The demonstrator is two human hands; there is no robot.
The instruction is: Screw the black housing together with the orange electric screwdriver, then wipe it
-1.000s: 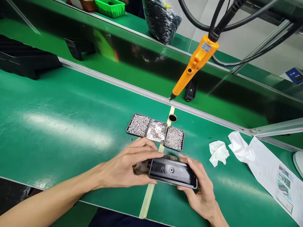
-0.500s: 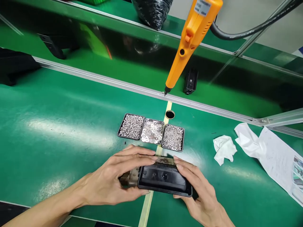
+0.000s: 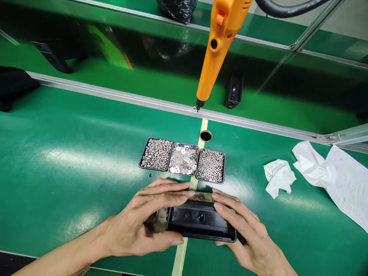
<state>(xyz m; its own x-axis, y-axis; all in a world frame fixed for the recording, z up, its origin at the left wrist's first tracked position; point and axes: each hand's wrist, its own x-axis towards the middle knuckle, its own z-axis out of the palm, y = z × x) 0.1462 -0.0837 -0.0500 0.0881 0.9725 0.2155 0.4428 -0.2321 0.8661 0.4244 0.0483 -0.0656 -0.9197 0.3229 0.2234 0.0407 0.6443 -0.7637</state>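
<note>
A black plastic housing (image 3: 201, 220), shaped like a shallow open box, is held between my two hands near the table's front edge. My left hand (image 3: 143, 218) wraps its left side, fingers over the far rim and thumb along the near rim. Around the right end curls my right hand (image 3: 244, 226), its thumb partly hidden beneath the housing. A worn brownish block (image 3: 201, 197) shows behind and to the left of the housing, partly covered by my fingers. Just beyond stand three small trays: screws (image 3: 156, 153), flat washers (image 3: 183, 159) and nuts (image 3: 211, 165).
An orange electric screwdriver (image 3: 214, 57) hangs tip-down above the back rail (image 3: 120, 96). A round black-topped disc (image 3: 206, 135) lies on the yellow tape (image 3: 179, 257). One loose screw (image 3: 149, 175) is by the trays. Crumpled tissue (image 3: 278, 178) and paper (image 3: 345, 184) lie at right.
The view has shifted slightly, so the screwdriver sits higher in the picture. Both hands keep hold of the housing, which appears tipped a little more toward me.
</note>
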